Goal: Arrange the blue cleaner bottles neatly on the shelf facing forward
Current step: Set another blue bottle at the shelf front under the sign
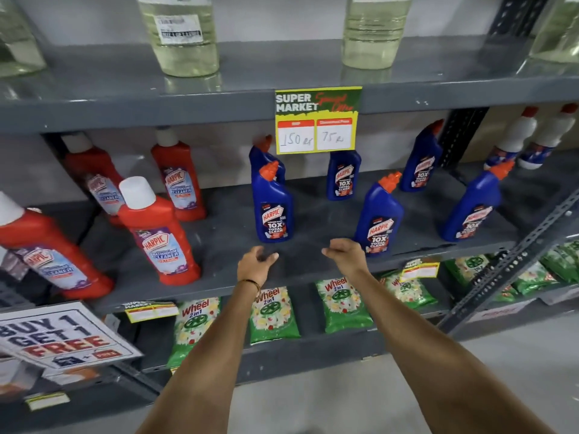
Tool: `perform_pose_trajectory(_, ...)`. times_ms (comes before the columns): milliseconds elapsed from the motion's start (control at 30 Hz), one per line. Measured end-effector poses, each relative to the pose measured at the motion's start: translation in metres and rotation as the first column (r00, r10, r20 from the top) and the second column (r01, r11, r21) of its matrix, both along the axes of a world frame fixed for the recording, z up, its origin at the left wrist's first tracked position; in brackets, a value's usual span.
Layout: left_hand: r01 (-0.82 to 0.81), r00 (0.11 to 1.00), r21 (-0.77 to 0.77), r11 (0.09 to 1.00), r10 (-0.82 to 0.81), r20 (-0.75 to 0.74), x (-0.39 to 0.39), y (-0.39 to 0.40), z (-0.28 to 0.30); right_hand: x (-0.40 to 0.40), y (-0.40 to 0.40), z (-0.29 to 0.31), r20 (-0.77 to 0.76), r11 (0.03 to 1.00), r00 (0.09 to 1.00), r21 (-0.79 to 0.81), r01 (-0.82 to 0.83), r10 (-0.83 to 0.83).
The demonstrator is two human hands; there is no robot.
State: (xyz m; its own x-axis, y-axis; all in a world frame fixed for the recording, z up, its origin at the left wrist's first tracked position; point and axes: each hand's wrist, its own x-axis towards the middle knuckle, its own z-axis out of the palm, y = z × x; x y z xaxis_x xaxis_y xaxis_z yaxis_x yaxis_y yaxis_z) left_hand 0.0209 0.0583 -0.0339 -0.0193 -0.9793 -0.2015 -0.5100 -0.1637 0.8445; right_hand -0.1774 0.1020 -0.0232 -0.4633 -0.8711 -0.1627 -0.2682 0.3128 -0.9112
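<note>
**Reaching for scattered cleaner bottles**

Standing upright but unevenly spaced on the grey metal shelf [225, 245], six blue plastic cleaner bottles with orange angled caps [275, 208] face roughly forward, three in front and three behind. They look rigid, smooth and probably fairly heavy with liquid, so gripping around the broad lower body beside the label seems safest; the slanted neck offers less purchase. The left hand [255, 266] and right hand [344, 253] hover over the shelf's front edge, empty, fingers loosely curled, between two front bottles.
</note>
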Motion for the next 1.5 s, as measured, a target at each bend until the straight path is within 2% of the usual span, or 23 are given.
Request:
perform_pose_trajectory(133, -0.056, 0.998, -0.010, 0.998, 0.056, -0.027, 0.000, -0.018, 0.003, 0.014, -0.031, 0.001, 0.004, 0.997, 0.997, 0.008, -0.077, 0.077)
perform_pose_trajectory(300, -0.090, 0.995, 0.010, 0.996, 0.090, -0.032, -0.002, -0.043, 0.007, 0.024, -0.069, 0.000, 0.111, 0.978, 0.975, 0.065, -0.200, 0.192)
perform_pose_trajectory(433, -0.086, 0.994, 0.004, 0.996, 0.086, -0.068, -0.003, -0.056, 0.006, 0.031, -0.090, 0.002, 0.163, 0.947, 0.938, 0.047, -0.318, 0.307)
perform_pose_trajectory(567, -0.066, 0.996, -0.007, 0.998, 0.065, -0.068, -0.004, -0.059, 0.007, 0.035, -0.095, 0.000, 0.135, 0.923, 0.917, 0.028, -0.383, 0.376)
perform_pose_trajectory(833, -0.097, 0.992, -0.034, 0.995, 0.094, -0.083, -0.004, -0.047, 0.006, 0.032, -0.085, -0.010, 0.079, 0.927, 0.925, 0.012, -0.374, 0.372)
perform_pose_trajectory(1133, -0.054, 0.996, -0.045, 0.998, 0.050, -0.072, 0.002, -0.004, 0.007, 0.038, -0.036, -0.005, 0.044, 0.940, 0.939, 0.013, -0.341, 0.340)
perform_pose_trajectory(1500, -0.042, 0.998, -0.025, 0.999, 0.041, -0.054, 0.005, 0.016, 0.011, 0.039, -0.016, -0.006, -0.006, 0.941, 0.941, 0.034, -0.338, 0.338)
